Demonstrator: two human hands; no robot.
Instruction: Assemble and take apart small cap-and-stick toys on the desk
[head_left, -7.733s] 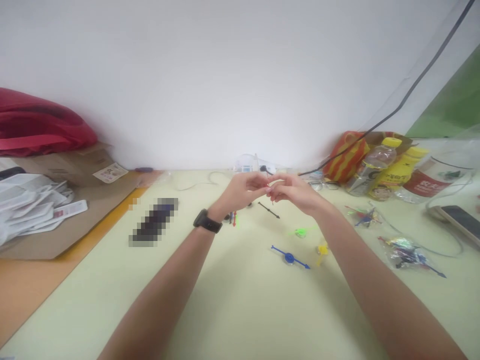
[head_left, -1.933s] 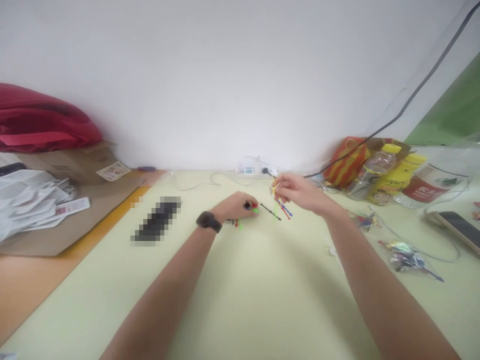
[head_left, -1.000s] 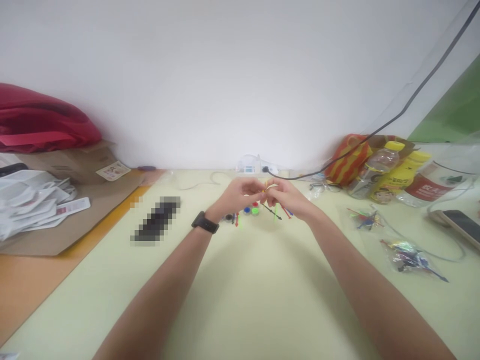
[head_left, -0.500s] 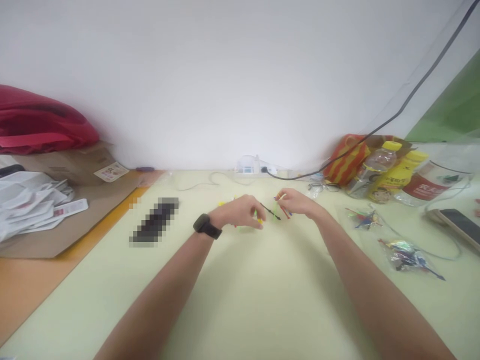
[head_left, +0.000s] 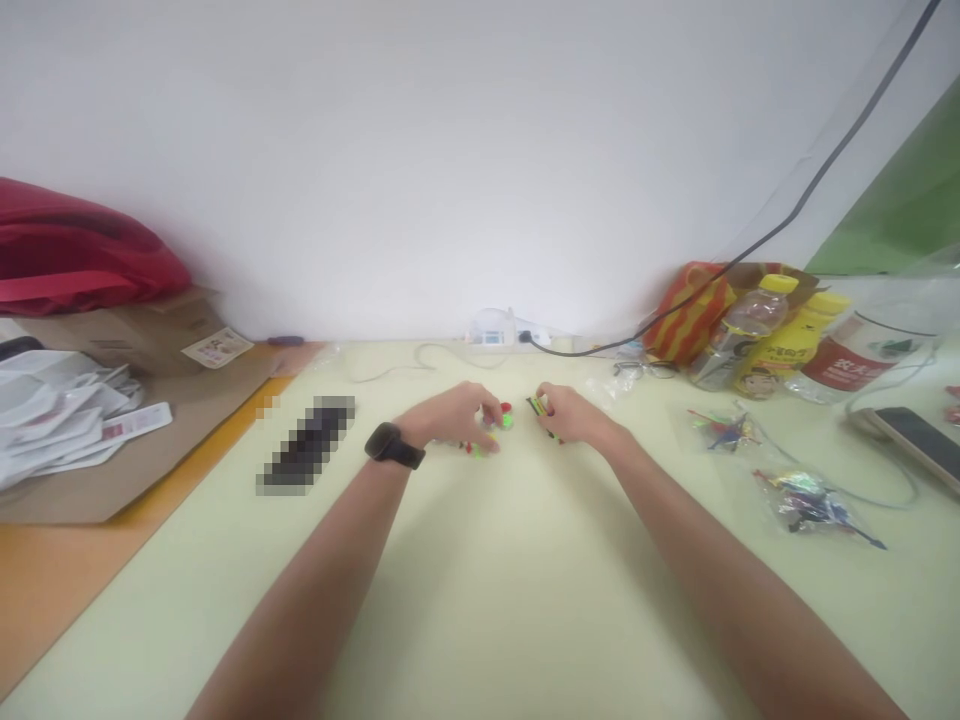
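My right hand (head_left: 570, 415) is closed around a small bundle of thin plastic sticks (head_left: 537, 405), yellow, black and green, whose ends stick out on its left side. Opposite it, my left hand (head_left: 459, 412) wears a black watch on its wrist, and its thumb and fingers are curved and apart. Small bright plastic pieces (head_left: 508, 421), red and green, lie just beyond the left fingertips. More small coloured pieces (head_left: 471, 449) show under the left hand, partly hidden by it; their exact shapes are too small to make out.
Two clear bags of coloured plastic pieces (head_left: 817, 508) lie at the right, near a phone (head_left: 919, 440). Bottles (head_left: 787, 345) stand behind them. A power strip (head_left: 491, 330) sits against the wall. Cardboard with white packets (head_left: 67, 410) is on the left.
My left hand has shifted slightly left and its fingers have spread. The right hand has drawn the loose-hanging sticks together into its fingers. Red and green pieces now show between the hands.
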